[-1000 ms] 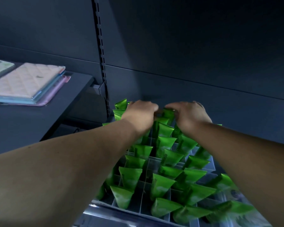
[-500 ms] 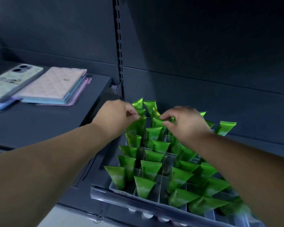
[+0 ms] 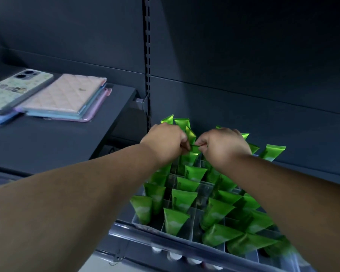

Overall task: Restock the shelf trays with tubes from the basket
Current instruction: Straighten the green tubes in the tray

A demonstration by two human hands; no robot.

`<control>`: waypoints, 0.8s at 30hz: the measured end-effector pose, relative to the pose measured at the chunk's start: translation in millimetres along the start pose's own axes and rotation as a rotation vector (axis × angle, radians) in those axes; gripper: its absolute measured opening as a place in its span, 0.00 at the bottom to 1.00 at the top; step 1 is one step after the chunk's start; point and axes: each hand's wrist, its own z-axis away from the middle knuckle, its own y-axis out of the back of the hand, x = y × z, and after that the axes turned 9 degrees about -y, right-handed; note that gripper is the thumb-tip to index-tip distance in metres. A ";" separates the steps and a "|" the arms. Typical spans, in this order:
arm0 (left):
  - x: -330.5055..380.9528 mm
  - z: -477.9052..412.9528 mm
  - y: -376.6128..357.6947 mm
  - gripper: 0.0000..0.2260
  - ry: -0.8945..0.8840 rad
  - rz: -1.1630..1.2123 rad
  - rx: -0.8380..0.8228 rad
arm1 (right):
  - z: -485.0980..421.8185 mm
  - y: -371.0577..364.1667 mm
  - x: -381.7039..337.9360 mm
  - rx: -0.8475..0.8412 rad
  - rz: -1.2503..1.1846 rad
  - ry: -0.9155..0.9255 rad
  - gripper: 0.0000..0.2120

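Note:
A clear divided shelf tray (image 3: 195, 222) holds several green tubes (image 3: 182, 199) standing with their crimped ends up. Near the back rows my left hand (image 3: 166, 143) and my right hand (image 3: 222, 147) meet, each pinching one end of the flat crimp of a green tube (image 3: 194, 147). That tube's body (image 3: 188, 158) stands in a slot just below the fingers. The basket is out of view.
A dark shelf (image 3: 47, 140) to the left carries a phone (image 3: 14, 89) and a stack of pastel pouches (image 3: 67, 97). A slotted upright (image 3: 147, 65) and a dark back panel stand behind the tray. A clear rail (image 3: 145, 238) runs along the tray's front edge.
The view has shifted left and back, bringing the phone into sight. Both hands have drawn closer together, pinching the same tube crimp between them.

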 end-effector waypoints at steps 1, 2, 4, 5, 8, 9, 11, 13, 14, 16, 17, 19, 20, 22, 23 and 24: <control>-0.9 1.1 -0.6 0.07 0.001 0.011 0.008 | 0.6 0.9 0.5 -0.008 -0.011 -0.003 0.13; -2.0 2.3 -1.5 0.07 0.005 0.024 0.018 | 1.4 2.1 0.6 -0.016 -0.018 -0.005 0.12; -4.7 4.6 -2.8 0.07 0.011 0.051 0.039 | 2.7 4.1 0.5 -0.025 -0.031 -0.011 0.12; -5.7 5.5 -3.0 0.07 0.013 0.063 0.048 | 3.1 4.4 0.3 -0.027 -0.040 -0.015 0.12; -6.7 7.7 -1.5 0.07 0.013 0.089 0.074 | 5.2 5.5 -0.1 -0.022 -0.056 -0.021 0.12; -7.0 8.6 -0.7 0.07 0.013 0.097 0.079 | 5.8 6.8 -0.2 -0.021 -0.056 -0.021 0.12; -8.9 11.5 2.5 0.06 0.026 0.130 0.102 | 5.6 11.6 0.5 -0.015 -0.064 -0.024 0.11; -13.4 16.3 7.4 0.07 0.053 0.136 0.146 | 2.9 17.4 1.6 -0.002 -0.092 -0.034 0.10; -16.7 18.7 9.8 0.07 0.073 0.127 0.173 | 0.7 19.7 1.5 0.007 -0.122 -0.045 0.10; -24.6 22.3 13.2 0.08 0.124 0.107 0.215 | -6.1 21.8 -1.0 0.021 -0.193 -0.076 0.09; -28.1 23.4 13.9 0.08 0.155 0.096 0.213 | -10.6 21.4 -3.1 0.024 -0.211 -0.089 0.09; -34.5 23.9 12.9 0.06 0.213 0.054 0.169 | -20.1 18.9 -9.4 0.017 -0.217 -0.107 0.08; -37.2 23.9 12.1 0.06 0.231 0.022 0.138 | -24.7 17.0 -13.0 0.008 -0.210 -0.117 0.08; -41.3 22.8 10.1 0.07 0.250 -0.018 0.101 | -32.8 13.2 -19.1 -0.022 -0.179 -0.145 0.09; -41.7 23.0 9.7 0.10 0.261 -0.014 0.090 | -36.0 11.2 -21.8 -0.045 -0.166 -0.159 0.09; -41.2 23.7 9.8 0.12 0.270 -0.001 0.079 | -38.3 9.9 -23.6 -0.063 -0.155 -0.173 0.09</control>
